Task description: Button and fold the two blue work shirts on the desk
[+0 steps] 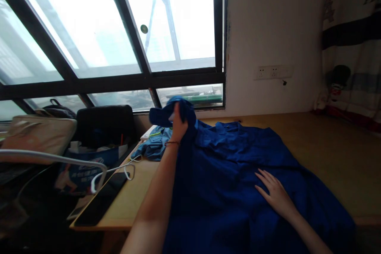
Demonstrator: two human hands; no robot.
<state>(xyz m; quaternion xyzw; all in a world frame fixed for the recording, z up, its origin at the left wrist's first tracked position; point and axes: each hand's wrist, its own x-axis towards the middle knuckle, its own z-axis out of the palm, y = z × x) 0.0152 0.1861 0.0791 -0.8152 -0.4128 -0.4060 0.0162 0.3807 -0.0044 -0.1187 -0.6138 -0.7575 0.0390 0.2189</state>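
A dark blue shirt (220, 190) lies spread over the wooden table, its neckline toward the window and its lower part running out of view at the bottom. At the shirt's far left, my left hand (179, 124) is closed round a bunched part that looks like a sleeve, raised above the tabletop. My right hand (275, 194) rests on the front of the shirt, right of its middle, with the fingers stretched out and slightly spread. Behind my left hand, a lighter blue garment (153, 145) with a yellow-green trim lies crumpled, partly hidden.
The wooden table (336, 166) reaches to the wall and curtain (351, 55). A black phone-like slab (102, 198) lies at its left edge, near a white cable (129, 170). Bags (38, 135) and a black chair back (105, 125) stand left, below the window.
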